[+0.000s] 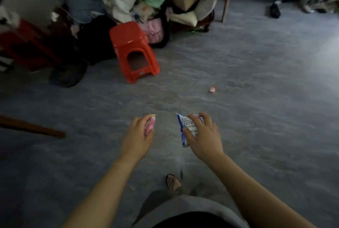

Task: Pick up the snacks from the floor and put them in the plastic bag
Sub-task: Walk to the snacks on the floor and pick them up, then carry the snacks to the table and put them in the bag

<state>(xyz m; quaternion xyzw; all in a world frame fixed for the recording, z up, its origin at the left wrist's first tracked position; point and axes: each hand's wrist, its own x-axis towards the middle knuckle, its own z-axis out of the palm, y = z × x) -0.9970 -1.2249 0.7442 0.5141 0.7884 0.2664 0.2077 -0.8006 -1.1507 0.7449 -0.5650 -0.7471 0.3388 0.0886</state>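
Left grip (pixel 139 136): fingers curled round a small pink snack packet (pixel 149 124), mostly hidden in the palm. Right grip (pixel 203 136): fingers and thumb spread over a blue-and-white snack packet (pixel 187 125), its lower end hanging free. Both are held above the floor (pixel 256 62).

One small red-and-white snack (pixel 212 89) lies on the floor ahead, well apart from both hands. The plastic bag is not in view.

Risks, as judged:
- Both hands are full, so reaching for the third snack without unloading would likely drop one.
- The blue packet is held loosely from above and may slip.
- The red stool (pixel 132 49) and the clutter behind it could swallow a dropped packet.
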